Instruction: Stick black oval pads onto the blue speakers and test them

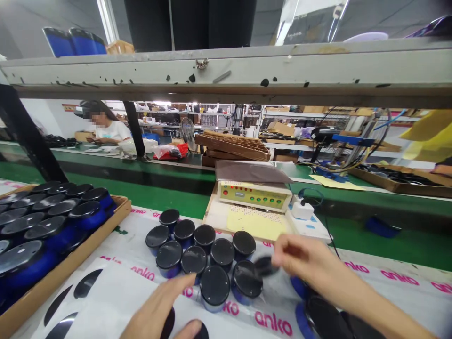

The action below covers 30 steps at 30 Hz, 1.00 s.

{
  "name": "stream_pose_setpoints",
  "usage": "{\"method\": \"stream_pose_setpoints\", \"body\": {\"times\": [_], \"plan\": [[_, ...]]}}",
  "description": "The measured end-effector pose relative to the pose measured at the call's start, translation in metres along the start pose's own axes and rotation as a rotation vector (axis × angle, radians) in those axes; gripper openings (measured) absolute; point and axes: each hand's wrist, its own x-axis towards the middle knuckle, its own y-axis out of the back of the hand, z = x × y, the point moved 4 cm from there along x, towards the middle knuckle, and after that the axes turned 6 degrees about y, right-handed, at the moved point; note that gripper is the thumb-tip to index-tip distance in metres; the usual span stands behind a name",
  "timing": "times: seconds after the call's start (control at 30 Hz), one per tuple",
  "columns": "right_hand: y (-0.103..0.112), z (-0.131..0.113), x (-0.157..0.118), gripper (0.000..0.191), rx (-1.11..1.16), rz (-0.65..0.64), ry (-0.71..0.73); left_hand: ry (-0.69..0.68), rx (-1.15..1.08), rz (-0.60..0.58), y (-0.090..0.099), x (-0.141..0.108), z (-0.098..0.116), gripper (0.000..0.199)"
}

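Head view: right hand (307, 261) pinching a black disc (265, 267) between thumb and fingertips, disc motion-blurred, overlapping the right edge of the front-right cup's dark top (247, 278); contact between the two can't be confirmed. Left hand (153, 310) low centre, over a white sheet (116, 292) carrying black discs (87, 283); thumb and index spread apart, index tip just beside the nearest cups, can't tell if the other fingers grip the sheet. Ten blue cups with black tops (214, 286) stand bunched between the hands, more dark-topped ones under the right forearm. Only brand legible: "anko", magenta, repeated across the white table wrap (370, 287); clearest print (273, 323) is bottom centre, others part covered by cups and sheet. Instrument box (252, 195) behind the cups: yellow-green panel, row of green buttons, red indicators, markings too small to read. Yellow paper (254, 223) in front of it, white plug (302, 209) at its right. Far left, cardboard tray (122, 209) full of blue, black-topped cups (49, 229). Across the green belt (183, 181), a person (115, 131) sits at upper left.
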Motion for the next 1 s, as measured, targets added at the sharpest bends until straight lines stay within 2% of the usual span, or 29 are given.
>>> {"method": "stream_pose_setpoints", "body": {"times": [0.03, 0.1, 0.2, 0.27, 0.33, 0.4, 0.6, 1.0], "plan": [[0.009, 0.010, 0.014, 0.025, 0.121, 0.075, -0.049, -0.030, -0.041, -0.009, 0.007, 0.021, 0.012, 0.054], [0.010, 0.030, 0.041, 0.032, 0.282, 0.134, -0.116, -0.087, -0.098, -0.131, 0.006, 0.067, 0.036, 0.053], [-0.007, 0.055, 0.069, 0.032, 0.372, 0.141, -0.163, -0.077, -0.147, -0.360, -0.022, 0.123, 0.055, 0.075], [-0.017, 0.067, 0.074, 0.028, 0.408, 0.168, -0.180, -0.047, -0.167, -0.463, -0.044, 0.141, 0.057, 0.089], [-0.022, 0.074, 0.072, 0.027, 0.424, 0.195, -0.194, -0.025, -0.179, -0.500, -0.059, 0.147, 0.055, 0.094], [-0.022, 0.079, 0.068, 0.027, 0.430, 0.213, -0.207, 0.007, -0.194, -0.509, -0.066, 0.145, 0.053, 0.095], [-0.019, 0.084, 0.066, 0.027, 0.415, 0.219, -0.222, 0.100, -0.201, -0.501, -0.067, 0.141, 0.053, 0.094], [-0.019, 0.086, 0.068, 0.025, 0.330, 0.219, -0.211, 0.045, -0.170, -0.456, -0.072, 0.141, 0.050, 0.085]]}}
